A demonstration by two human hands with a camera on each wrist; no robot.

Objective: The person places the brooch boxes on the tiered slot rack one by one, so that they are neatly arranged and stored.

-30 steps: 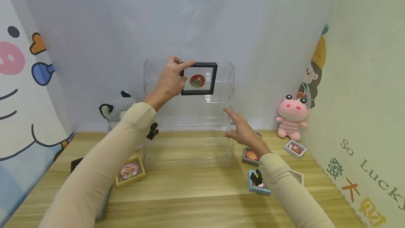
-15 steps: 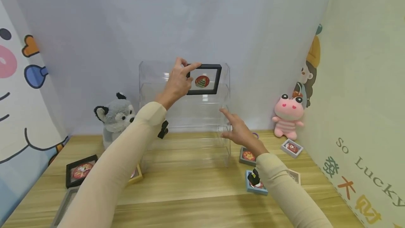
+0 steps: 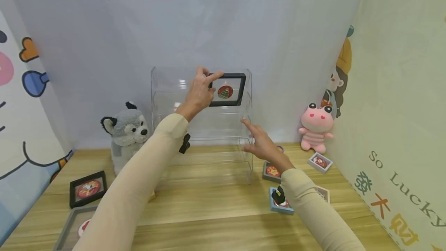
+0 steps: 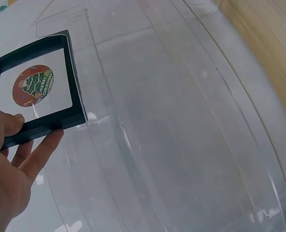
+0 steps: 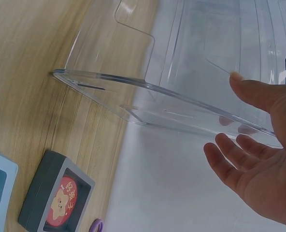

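Frame point(image 3: 225, 91) perhaps on rack point(image 3: 213, 127), near top

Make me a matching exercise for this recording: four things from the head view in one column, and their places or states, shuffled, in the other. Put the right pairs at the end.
Things
1. tree-picture frame
2. grey husky plush
3. pink plush
4. light blue frame

Places or states, as seen in the head view
A. sits by the lettered wall, on the right
B. lies flat on the wooden table
C. held up by the left hand
D. sits to the left of the clear rack

Right pairs: 1-C, 2-D, 3-A, 4-B
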